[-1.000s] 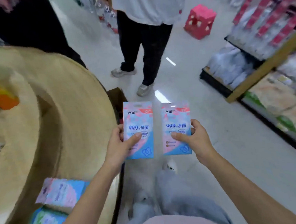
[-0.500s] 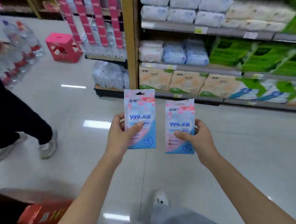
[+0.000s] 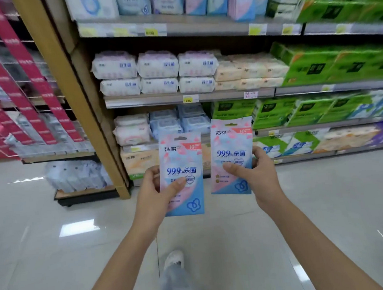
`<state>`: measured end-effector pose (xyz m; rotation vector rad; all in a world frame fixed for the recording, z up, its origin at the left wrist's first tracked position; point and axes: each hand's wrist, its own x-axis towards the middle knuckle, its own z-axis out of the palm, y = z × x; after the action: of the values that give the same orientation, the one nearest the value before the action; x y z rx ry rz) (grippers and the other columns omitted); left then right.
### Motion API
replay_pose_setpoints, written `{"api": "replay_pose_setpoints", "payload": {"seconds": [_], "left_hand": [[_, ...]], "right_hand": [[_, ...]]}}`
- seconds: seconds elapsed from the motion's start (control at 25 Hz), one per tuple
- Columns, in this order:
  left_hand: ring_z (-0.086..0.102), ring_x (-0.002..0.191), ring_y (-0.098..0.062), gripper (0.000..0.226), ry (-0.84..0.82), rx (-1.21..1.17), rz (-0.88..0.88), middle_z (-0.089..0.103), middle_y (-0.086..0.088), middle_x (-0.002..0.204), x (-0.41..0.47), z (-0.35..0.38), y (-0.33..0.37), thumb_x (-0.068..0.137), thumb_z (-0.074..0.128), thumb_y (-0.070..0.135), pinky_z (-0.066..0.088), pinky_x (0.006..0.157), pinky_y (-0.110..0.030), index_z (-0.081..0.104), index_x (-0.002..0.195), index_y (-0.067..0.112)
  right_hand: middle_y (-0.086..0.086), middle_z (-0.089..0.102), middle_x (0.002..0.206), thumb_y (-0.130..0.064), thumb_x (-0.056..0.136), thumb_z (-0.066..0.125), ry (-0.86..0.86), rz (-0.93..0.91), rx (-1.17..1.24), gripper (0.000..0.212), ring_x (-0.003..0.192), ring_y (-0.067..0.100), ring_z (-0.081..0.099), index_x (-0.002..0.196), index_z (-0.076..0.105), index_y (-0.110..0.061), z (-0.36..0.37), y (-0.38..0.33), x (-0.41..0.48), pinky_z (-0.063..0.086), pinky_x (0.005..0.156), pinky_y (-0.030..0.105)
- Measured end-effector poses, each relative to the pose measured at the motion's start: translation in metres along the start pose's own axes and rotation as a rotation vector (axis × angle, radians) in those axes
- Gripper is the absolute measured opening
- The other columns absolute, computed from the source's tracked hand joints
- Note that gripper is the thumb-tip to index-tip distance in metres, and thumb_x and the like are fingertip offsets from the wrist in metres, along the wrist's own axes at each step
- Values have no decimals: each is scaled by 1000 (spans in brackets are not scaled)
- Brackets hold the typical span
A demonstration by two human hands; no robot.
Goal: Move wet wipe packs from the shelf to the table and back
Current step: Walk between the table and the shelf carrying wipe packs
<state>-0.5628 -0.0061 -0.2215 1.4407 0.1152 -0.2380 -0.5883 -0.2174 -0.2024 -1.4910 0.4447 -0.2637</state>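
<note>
Holding one wipe pack (image 3: 181, 174) each — both upright, apart.

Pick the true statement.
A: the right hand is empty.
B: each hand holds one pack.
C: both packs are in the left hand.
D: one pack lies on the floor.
B: the left hand pinches the left pack and the right hand pinches the right pack, both upright.

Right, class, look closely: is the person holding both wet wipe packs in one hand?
No: the left hand grips the left pack and the right hand grips the right pack.
</note>
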Motion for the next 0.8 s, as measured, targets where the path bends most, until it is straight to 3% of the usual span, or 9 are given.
{"api": "replay_pose_setpoints", "payload": {"seconds": [0.12, 0.36, 0.6, 0.8], "left_hand": [[72, 83, -17, 37, -61, 24, 44, 73, 3, 94, 77, 17, 31, 72, 78, 20, 59, 69, -40, 54, 100, 25], [69, 66, -3, 35, -184, 81, 145, 70, 6, 88, 196, 72, 103, 76, 74, 14, 52, 51, -18, 51, 102, 17], [70, 86, -16, 33, -178, 78, 155, 70, 3, 101, 286, 139, 120, 76, 75, 19, 56, 69, -37, 51, 96, 29], [71, 79, -10, 34, -103, 48, 219, 71, 6, 90, 353, 194, 145, 73, 75, 19, 56, 66, -31, 52, 95, 28]], "right_hand": [[-1, 75, 81, 2, 67, 79, 52, -17, 38, 43, 69, 18, 72, 100, 54, -8, 10, -17, 58, 59, 61, 31], [-2, 75, 76, 1, 66, 79, 156, -35, 108, 43, 67, 15, 71, 99, 54, -6, 12, -43, 149, 57, 56, 25], [2, 75, 83, 2, 66, 79, 172, -56, 128, 41, 75, 22, 71, 99, 57, -9, -11, -53, 247, 58, 62, 31], [5, 75, 88, -1, 67, 77, 38, -115, 120, 42, 80, 26, 72, 103, 55, -6, -21, -99, 356, 58, 65, 35]]}}
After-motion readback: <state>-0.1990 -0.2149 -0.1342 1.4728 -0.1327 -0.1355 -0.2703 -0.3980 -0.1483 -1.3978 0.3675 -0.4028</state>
